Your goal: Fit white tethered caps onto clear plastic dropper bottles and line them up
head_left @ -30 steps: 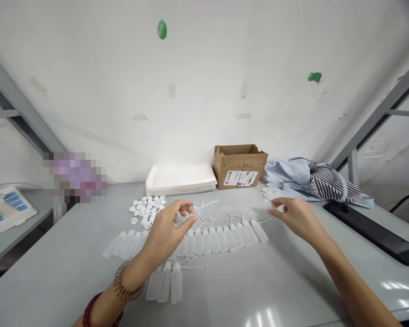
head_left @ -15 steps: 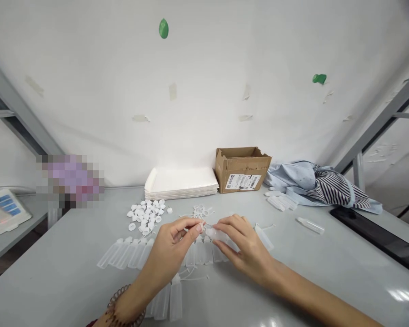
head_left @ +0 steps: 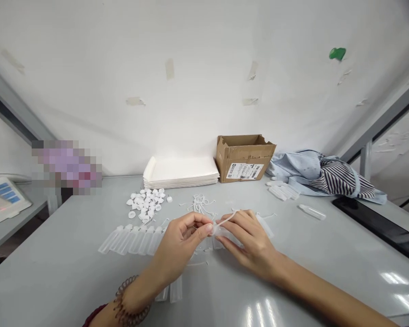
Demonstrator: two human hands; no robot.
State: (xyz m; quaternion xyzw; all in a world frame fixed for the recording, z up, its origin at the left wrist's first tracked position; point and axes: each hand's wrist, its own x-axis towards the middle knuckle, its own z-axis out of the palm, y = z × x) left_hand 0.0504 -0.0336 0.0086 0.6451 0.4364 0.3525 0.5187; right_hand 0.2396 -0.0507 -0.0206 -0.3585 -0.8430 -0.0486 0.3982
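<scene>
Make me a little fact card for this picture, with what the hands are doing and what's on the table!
Left hand: left hand, fingertips pinching a thin white strap at the bottle's neck
Right hand: right hand, holding a small cloudy bottle
White caps: loose pile, beyond the left hand
More bottles: a row, partly hidden by hands
Box: brown, open-topped, beside a white stack
Cloth: blue with black-and-white stripes
</scene>
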